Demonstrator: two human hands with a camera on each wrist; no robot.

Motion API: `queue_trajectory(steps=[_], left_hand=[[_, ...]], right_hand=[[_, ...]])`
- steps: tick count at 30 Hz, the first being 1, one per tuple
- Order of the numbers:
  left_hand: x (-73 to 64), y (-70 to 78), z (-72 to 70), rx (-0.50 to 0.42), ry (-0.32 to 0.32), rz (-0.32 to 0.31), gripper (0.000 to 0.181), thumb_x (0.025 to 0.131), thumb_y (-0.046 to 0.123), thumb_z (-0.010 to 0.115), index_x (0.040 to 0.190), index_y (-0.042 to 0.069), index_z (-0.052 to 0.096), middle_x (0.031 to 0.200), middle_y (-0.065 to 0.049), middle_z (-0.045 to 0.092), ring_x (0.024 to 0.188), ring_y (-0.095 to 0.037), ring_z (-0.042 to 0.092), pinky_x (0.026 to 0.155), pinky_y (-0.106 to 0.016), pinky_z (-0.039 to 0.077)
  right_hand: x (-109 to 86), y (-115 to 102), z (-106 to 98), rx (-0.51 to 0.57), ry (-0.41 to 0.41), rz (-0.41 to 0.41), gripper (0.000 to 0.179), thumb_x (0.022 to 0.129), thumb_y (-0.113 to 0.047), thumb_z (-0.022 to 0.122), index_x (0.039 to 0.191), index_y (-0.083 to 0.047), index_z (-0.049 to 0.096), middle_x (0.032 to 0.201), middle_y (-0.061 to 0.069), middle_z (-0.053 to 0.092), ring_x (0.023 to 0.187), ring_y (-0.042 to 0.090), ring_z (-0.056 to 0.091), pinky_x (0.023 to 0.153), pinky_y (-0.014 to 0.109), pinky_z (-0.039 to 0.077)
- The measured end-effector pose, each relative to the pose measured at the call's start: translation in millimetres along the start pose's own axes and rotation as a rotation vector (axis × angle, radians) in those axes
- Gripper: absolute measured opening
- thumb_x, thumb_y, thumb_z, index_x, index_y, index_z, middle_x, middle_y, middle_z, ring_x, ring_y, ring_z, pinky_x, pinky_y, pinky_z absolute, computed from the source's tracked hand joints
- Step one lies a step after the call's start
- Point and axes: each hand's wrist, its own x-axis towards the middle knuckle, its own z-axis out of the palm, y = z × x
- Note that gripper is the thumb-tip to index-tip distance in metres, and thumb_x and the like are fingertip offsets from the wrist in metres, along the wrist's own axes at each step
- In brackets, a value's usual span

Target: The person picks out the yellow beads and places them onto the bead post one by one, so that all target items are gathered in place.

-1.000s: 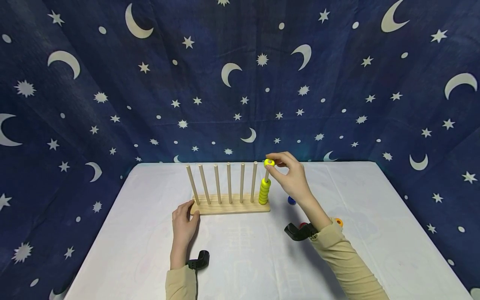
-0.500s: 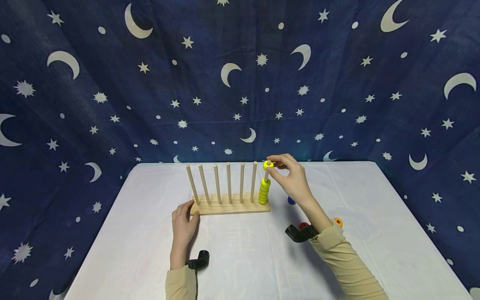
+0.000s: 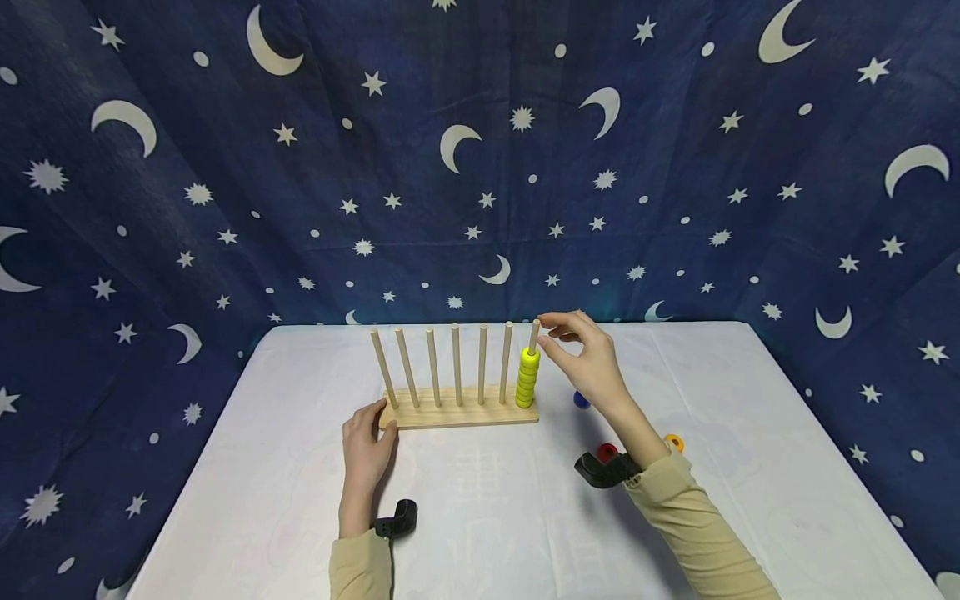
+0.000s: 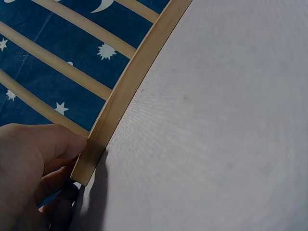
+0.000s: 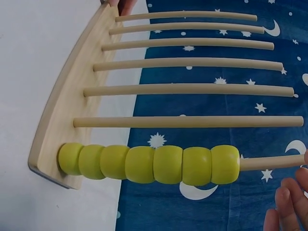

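A wooden peg rack (image 3: 459, 412) with several upright pegs stands on the table. Its rightmost peg carries a stack of yellow beads (image 3: 527, 379), pressed together down to the base in the right wrist view, with bare peg above the top bead (image 5: 225, 164). My left hand (image 3: 369, 446) grips the left end of the base; the left wrist view shows the thumb (image 4: 62, 142) against its front edge and fingers behind. My right hand (image 3: 588, 358) is beside the tip of the beaded peg, thumb and index finger apart, no bead between them. The other pegs are bare.
On the white-covered table (image 3: 480, 517) lie a blue bead (image 3: 581, 400), a red bead (image 3: 607, 452) and an orange bead (image 3: 674, 442), around and under the right forearm. A dark blue curtain (image 3: 420, 167) with moons and stars hangs behind the table.
The yellow bead that my right hand pinched at the peg's tip was let go and slid down onto the stack. The right thumb and index finger have parted. My left hand keeps its place.
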Motion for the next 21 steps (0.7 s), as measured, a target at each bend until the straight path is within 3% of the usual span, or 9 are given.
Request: queue_trajectory(steps=[7, 21], left_hand=[[-0.8, 1.1, 0.4, -0.007, -0.002, -0.002, 0.045, 0.089, 0.013, 0.062, 0.132, 0.000, 0.054, 0.134, -0.021, 0.053, 0.130, -0.038, 0.036, 0.109, -0.057, 0.030], [2.2, -1.0, -2.1, -0.002, -0.016, -0.033, 0.050, 0.092, 0.017, 0.059, 0.138, 0.001, 0.047, 0.138, -0.022, 0.049, 0.133, -0.038, 0.033, 0.110, -0.058, 0.030]], right_hand=[[-4.8, 5.3, -3.0, -0.007, -0.004, 0.014, 0.026, 0.089, -0.012, 0.067, 0.115, -0.010, 0.067, 0.108, 0.008, 0.067, 0.096, 0.022, 0.061, 0.087, 0.043, 0.050], [-12.5, 15.9, -13.2, -0.039, 0.022, 0.038, 0.026, 0.091, -0.016, 0.065, 0.117, -0.010, 0.066, 0.111, 0.007, 0.066, 0.099, 0.021, 0.060, 0.087, 0.037, 0.049]])
